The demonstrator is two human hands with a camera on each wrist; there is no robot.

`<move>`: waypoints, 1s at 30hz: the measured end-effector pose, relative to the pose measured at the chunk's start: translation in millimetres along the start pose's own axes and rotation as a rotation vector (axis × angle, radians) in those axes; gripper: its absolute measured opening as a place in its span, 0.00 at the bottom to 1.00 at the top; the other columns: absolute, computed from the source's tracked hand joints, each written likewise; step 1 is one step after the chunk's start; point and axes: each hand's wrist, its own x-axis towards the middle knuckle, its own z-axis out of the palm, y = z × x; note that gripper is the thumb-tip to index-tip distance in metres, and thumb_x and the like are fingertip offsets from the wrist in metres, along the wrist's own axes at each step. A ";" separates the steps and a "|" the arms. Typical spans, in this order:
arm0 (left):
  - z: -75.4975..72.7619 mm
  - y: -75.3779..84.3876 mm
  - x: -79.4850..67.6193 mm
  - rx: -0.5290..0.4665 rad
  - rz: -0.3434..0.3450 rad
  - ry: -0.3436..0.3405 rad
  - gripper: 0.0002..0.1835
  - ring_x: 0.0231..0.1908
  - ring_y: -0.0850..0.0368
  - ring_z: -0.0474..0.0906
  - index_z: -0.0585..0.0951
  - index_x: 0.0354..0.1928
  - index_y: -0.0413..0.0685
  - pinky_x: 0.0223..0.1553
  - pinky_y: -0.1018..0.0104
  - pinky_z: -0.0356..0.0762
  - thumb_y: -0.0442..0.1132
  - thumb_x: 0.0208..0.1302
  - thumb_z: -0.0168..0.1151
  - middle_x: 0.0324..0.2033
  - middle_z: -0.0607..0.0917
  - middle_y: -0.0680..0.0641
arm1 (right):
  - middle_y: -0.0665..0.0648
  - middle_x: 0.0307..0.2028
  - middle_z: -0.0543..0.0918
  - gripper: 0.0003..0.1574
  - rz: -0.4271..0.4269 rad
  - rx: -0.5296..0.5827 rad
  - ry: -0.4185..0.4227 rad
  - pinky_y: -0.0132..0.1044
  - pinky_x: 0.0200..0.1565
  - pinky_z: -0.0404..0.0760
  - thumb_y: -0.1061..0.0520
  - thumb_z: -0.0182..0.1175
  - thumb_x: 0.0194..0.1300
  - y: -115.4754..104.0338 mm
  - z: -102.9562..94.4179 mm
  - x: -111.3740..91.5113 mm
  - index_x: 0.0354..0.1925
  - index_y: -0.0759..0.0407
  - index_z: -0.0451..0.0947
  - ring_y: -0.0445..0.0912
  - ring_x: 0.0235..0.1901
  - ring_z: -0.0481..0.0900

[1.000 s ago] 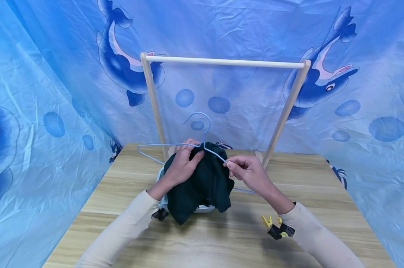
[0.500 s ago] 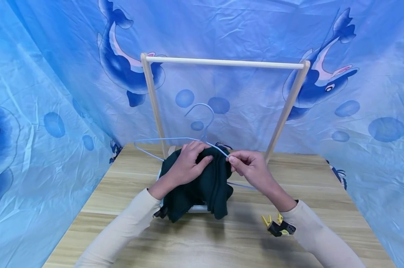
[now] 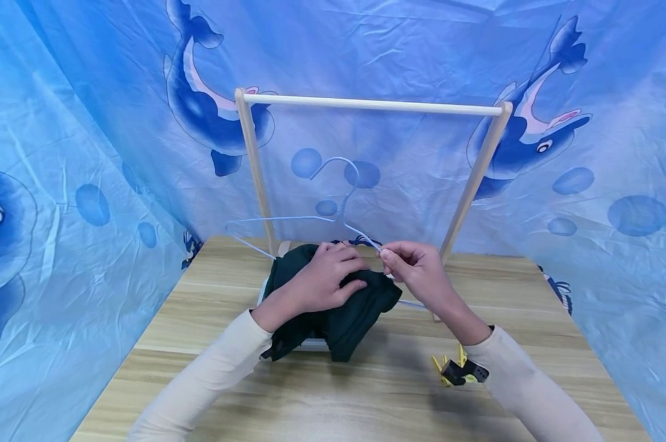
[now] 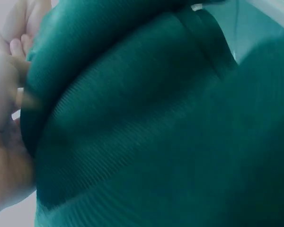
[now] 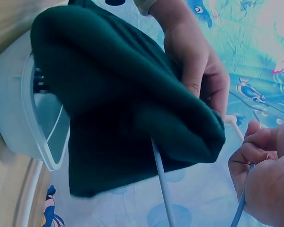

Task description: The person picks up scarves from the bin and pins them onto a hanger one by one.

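In the head view my left hand holds a dark green garment, fingers over its top and thumb on the near side. Fine ribs show on the cloth in the left wrist view; the kind of garment cannot be told. Thumb and fingers of my right hand pinch the right arm of a thin light blue wire hanger. The hanger's hook points up. In the right wrist view its lower bar enters the garment's folds.
A white wooden rail on two posts stands behind the hands. A pale plastic basket sits under the garment on the wood-grain table. Blue curtain with dolphin prints surrounds the table.
The hanger has risen, its hook moving up and slightly right. My left hand has shifted right, carrying the garment's edge toward my right hand. The right hand keeps its pinch on the hanger.
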 end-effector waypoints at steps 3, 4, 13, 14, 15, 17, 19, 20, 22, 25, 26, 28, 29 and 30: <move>3.4 4.7 2.4 0.055 0.057 0.026 0.12 0.52 0.54 0.78 0.87 0.49 0.52 0.51 0.53 0.70 0.45 0.67 0.70 0.46 0.86 0.52 | 0.57 0.23 0.79 0.11 0.002 -0.003 0.001 0.33 0.24 0.72 0.63 0.57 0.76 -1.4 0.9 1.2 0.40 0.70 0.84 0.43 0.19 0.68; 4.5 6.1 3.4 0.068 0.068 0.031 0.12 0.51 0.55 0.78 0.87 0.49 0.52 0.51 0.53 0.70 0.46 0.67 0.70 0.46 0.87 0.53 | 0.59 0.23 0.79 0.11 0.003 -0.009 0.002 0.33 0.24 0.72 0.63 0.57 0.76 -2.0 1.3 1.6 0.41 0.70 0.84 0.43 0.19 0.68; 6.8 9.3 4.7 0.071 0.040 0.051 0.17 0.57 0.56 0.78 0.85 0.54 0.52 0.60 0.50 0.69 0.50 0.67 0.70 0.52 0.86 0.53 | 0.52 0.23 0.80 0.13 0.022 -0.020 0.019 0.33 0.20 0.65 0.61 0.58 0.76 -1.9 2.5 5.8 0.42 0.72 0.84 0.43 0.20 0.69; 6.1 8.7 3.5 0.064 0.032 0.058 0.17 0.57 0.56 0.78 0.85 0.53 0.52 0.60 0.50 0.69 0.51 0.67 0.69 0.53 0.86 0.53 | 0.51 0.23 0.80 0.13 0.027 -0.016 0.021 0.33 0.20 0.65 0.61 0.58 0.76 -1.8 2.4 6.0 0.42 0.73 0.84 0.43 0.20 0.69; 5.2 8.0 2.0 0.060 0.023 0.068 0.18 0.57 0.56 0.78 0.85 0.53 0.51 0.60 0.50 0.68 0.51 0.67 0.70 0.53 0.86 0.52 | 0.51 0.23 0.80 0.13 0.032 -0.014 0.023 0.33 0.20 0.65 0.61 0.58 0.76 -1.8 2.3 6.1 0.42 0.73 0.83 0.42 0.20 0.69; 3.0 6.7 -1.5 0.052 0.004 0.091 0.20 0.57 0.55 0.78 0.85 0.53 0.50 0.60 0.51 0.68 0.52 0.65 0.71 0.53 0.85 0.51 | 0.51 0.23 0.79 0.14 0.040 -0.006 0.026 0.32 0.20 0.65 0.61 0.58 0.76 -1.6 2.1 6.4 0.43 0.74 0.83 0.42 0.20 0.69; 1.2 5.7 -4.6 0.056 -0.011 0.113 0.21 0.57 0.53 0.78 0.85 0.52 0.49 0.60 0.50 0.69 0.52 0.64 0.72 0.52 0.85 0.50 | 0.50 0.23 0.80 0.14 0.044 0.002 0.024 0.33 0.20 0.64 0.61 0.58 0.76 -1.6 1.9 6.7 0.43 0.75 0.83 0.42 0.20 0.69; 0.6 5.3 -6.0 0.062 -0.017 0.120 0.21 0.57 0.52 0.78 0.85 0.52 0.49 0.60 0.50 0.69 0.52 0.63 0.73 0.52 0.85 0.50 | 0.50 0.23 0.80 0.14 0.044 0.005 0.024 0.33 0.19 0.64 0.61 0.58 0.76 -1.5 2.0 6.8 0.43 0.74 0.83 0.42 0.20 0.69; 0.0 5.1 -8.3 0.070 -0.029 0.122 0.20 0.57 0.51 0.78 0.85 0.51 0.49 0.61 0.49 0.70 0.52 0.62 0.74 0.50 0.86 0.50 | 0.51 0.23 0.80 0.13 0.042 0.008 0.025 0.34 0.19 0.64 0.62 0.58 0.76 -1.3 2.3 6.9 0.43 0.73 0.84 0.43 0.20 0.69; 0.3 5.5 -9.9 0.096 -0.043 0.107 0.18 0.56 0.51 0.78 0.85 0.50 0.50 0.60 0.49 0.70 0.51 0.64 0.73 0.49 0.86 0.51 | 0.54 0.23 0.80 0.12 0.042 0.015 0.021 0.33 0.20 0.67 0.62 0.58 0.75 -0.6 3.7 7.2 0.42 0.72 0.84 0.45 0.19 0.69; 0.6 5.8 -10.0 0.107 -0.048 0.101 0.16 0.56 0.51 0.78 0.86 0.49 0.51 0.59 0.49 0.70 0.50 0.65 0.72 0.49 0.87 0.51 | 0.55 0.23 0.80 0.11 0.041 0.017 0.019 0.33 0.20 0.67 0.63 0.58 0.75 -0.2 4.5 7.3 0.41 0.71 0.84 0.45 0.19 0.69; 1.3 6.2 -9.8 0.132 -0.064 0.094 0.13 0.53 0.52 0.79 0.86 0.47 0.52 0.58 0.49 0.71 0.49 0.66 0.71 0.47 0.87 0.52 | 0.59 0.23 0.80 0.11 0.040 0.019 0.008 0.32 0.21 0.69 0.63 0.58 0.75 0.2 6.4 7.6 0.41 0.71 0.84 0.45 0.19 0.69; 1.6 6.4 -9.3 0.142 -0.076 0.096 0.12 0.52 0.52 0.79 0.86 0.47 0.52 0.57 0.50 0.71 0.49 0.66 0.71 0.45 0.87 0.52 | 0.60 0.23 0.80 0.12 0.037 0.018 0.002 0.33 0.22 0.70 0.63 0.58 0.75 0.2 7.5 7.8 0.41 0.72 0.84 0.45 0.19 0.69; 1.9 6.6 -8.6 0.150 -0.091 0.101 0.11 0.50 0.52 0.79 0.86 0.46 0.52 0.56 0.50 0.71 0.48 0.67 0.70 0.44 0.87 0.52 | 0.60 0.23 0.80 0.12 0.032 0.016 -0.002 0.32 0.22 0.70 0.63 0.58 0.75 0.4 8.6 7.9 0.41 0.72 0.84 0.45 0.19 0.69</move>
